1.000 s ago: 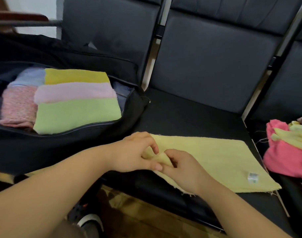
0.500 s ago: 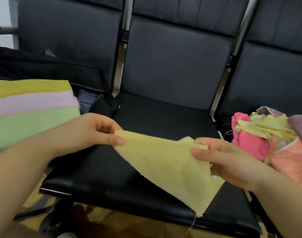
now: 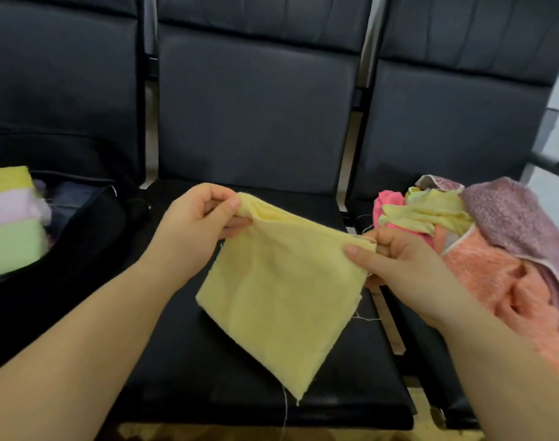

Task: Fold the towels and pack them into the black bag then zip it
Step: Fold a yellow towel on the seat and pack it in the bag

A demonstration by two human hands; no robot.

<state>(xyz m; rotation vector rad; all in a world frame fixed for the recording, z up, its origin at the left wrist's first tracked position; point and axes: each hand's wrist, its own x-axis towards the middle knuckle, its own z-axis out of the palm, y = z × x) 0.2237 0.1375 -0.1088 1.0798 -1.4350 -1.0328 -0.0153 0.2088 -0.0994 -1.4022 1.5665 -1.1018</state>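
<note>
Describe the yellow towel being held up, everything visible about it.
The yellow towel is pale yellow, thin, soft-looking cloth with frayed edges and loose threads trailing from its lower corner. It looks doubled over and hangs in the air above the black seat, its top edge slanting down to the right, its lowest corner pointing down. The left hand pinches its upper left corner, bunching it; the right hand pinches the upper right corner. Whether it touches the seat cannot be told.

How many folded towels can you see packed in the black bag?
3: a yellow towel at the back, a pink towel in the middle, a green towel in front, inside the black bag. The frame's left edge may hide more.
</note>
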